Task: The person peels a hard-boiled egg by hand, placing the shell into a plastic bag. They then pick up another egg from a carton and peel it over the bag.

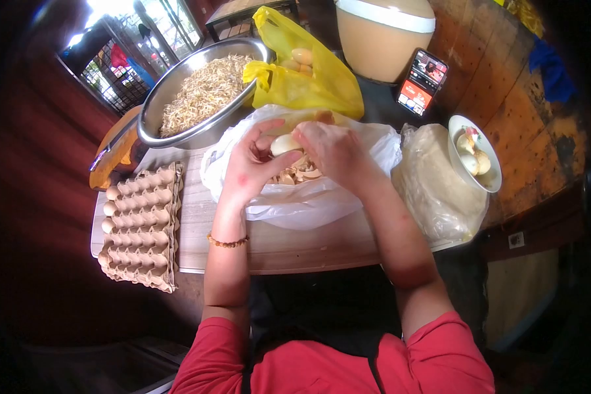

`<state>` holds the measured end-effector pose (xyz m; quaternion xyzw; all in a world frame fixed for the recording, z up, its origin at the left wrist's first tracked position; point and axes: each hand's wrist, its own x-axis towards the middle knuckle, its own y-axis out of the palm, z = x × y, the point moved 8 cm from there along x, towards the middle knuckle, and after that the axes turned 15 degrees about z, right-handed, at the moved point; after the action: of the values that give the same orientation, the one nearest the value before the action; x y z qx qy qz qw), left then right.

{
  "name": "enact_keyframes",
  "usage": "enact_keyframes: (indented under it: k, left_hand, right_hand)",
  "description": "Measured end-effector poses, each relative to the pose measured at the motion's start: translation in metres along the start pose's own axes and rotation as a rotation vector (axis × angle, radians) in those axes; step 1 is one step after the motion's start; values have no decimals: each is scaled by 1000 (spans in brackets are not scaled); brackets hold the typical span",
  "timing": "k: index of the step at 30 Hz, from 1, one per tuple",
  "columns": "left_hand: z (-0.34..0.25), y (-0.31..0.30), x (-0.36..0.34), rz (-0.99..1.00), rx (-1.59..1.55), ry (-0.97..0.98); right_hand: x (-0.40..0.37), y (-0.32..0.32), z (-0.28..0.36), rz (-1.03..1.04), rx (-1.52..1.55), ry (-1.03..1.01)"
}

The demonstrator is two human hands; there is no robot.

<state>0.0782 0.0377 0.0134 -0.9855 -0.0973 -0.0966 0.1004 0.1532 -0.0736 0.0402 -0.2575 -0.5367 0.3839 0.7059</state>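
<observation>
Left hand (246, 167) and right hand (335, 150) both clamped on a peeled egg (284, 144), above shell-filled white bag (295, 197), egg tray (141, 226) alongside on worktop (282, 246).

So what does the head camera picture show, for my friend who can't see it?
The left hand and right hand hold a pale egg over a white plastic bag of broken shells. An egg tray lies left, a white bowl of eggs right.

Pale egg (284, 144), seemingly part-peeled, held above the shell-strewn white bag (322, 205).
</observation>
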Motion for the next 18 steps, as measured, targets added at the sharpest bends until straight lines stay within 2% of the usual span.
enact_keyframes:
  k: [5,8,12,17,18]
  left_hand:
    - [-1,1,1,1,20,45]
    - [-2,2,1,19,-4,64]
    - [-5,4,-1,40,13,11]
    - [-14,3,0,-1,-52,193]
    - [-13,3,1,0,-51,193]
  right_hand:
    - [0,-1,-9,-47,57,73]
    - [1,-4,-7,-98,-48,53]
    - [0,-12,-18,-147,-5,146]
    - [-1,-13,-23,-49,-4,188]
    - [0,-14,-20,-64,41,142]
